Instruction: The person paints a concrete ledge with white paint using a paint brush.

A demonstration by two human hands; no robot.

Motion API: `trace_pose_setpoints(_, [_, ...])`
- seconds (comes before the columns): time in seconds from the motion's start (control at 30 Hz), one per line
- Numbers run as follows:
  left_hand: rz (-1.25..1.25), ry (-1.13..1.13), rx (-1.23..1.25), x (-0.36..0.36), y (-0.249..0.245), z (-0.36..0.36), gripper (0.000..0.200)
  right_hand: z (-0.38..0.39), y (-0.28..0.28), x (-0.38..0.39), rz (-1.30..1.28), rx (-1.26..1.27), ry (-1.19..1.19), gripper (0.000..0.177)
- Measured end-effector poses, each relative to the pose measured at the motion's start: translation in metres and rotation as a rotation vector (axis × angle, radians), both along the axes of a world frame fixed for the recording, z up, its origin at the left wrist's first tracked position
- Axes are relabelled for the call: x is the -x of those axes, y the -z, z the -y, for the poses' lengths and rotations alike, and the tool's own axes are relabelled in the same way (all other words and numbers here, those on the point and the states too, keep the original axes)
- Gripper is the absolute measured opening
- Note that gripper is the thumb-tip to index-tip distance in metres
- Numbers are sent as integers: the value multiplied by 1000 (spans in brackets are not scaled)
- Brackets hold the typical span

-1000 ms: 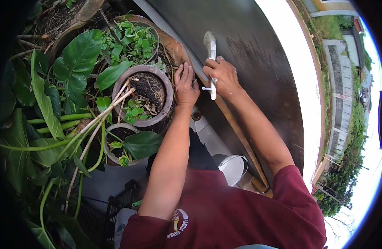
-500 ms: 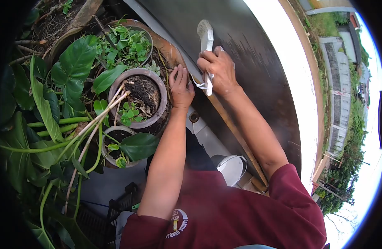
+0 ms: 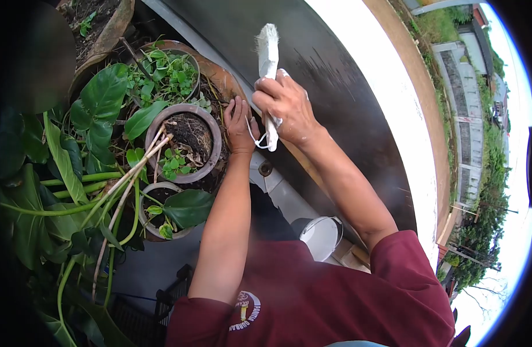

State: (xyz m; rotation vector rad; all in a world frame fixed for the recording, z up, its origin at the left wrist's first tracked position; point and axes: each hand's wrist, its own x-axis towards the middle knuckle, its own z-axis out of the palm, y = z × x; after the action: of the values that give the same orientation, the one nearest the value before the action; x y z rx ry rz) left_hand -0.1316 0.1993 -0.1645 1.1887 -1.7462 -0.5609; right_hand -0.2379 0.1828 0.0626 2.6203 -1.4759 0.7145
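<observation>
Closely, a person's right hand (image 3: 289, 107), flecked with white, curls its fingers around the handle of a white-coated brush (image 3: 269, 52), bristles pointing away from the body, in front of a dark wall (image 3: 364, 121); whether the bristles touch it cannot be told. The left hand (image 3: 240, 128) is held flat, its fingers nearly straight, by the edge of a brown planter (image 3: 224, 85). Left of it stand 2 round pots, 1 larger (image 3: 215, 134) and 1 smaller (image 3: 144, 202), among broad green leaves (image 3: 104, 92). Nearer the maroon shirt (image 3: 335, 295) is a bucket (image 3: 299, 226) with white contents.
</observation>
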Motion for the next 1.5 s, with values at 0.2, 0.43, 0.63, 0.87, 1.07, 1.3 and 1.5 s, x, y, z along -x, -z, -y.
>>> trace_pose_setpoints(0.2, [54, -18, -53, -1, -15, -2, 61, -150, -15, 50, -12, 25, 314, 22])
trace_pose_setpoints(0.43, [59, -23, -28, -1, -17, -1, 60, -131, -30, 6, 142, -25, 126, 24])
trace_pose_setpoints(0.63, [74, -10, -22, -2, -18, -1, 59, -74, -69, 42, 23, 61, 179, 16])
trace_pose_setpoints(0.87, [80, -12, -29, -1, -18, -2, 59, -223, -54, 49, 76, 190, 461, 23])
trace_pose_setpoints(1.07, [100, -38, -17, -1, -15, -1, 62, -121, -64, 21, 99, 32, 111, 24])
trace_pose_setpoints(1.3, [13, -53, -58, -1, -20, -2, 62, -209, -6, 44, 38, 59, 415, 27])
trace_pose_setpoints(1.5, [39, -69, -80, -1, -24, -1, 55, -120, 11, 4, 166, -138, 147, 25])
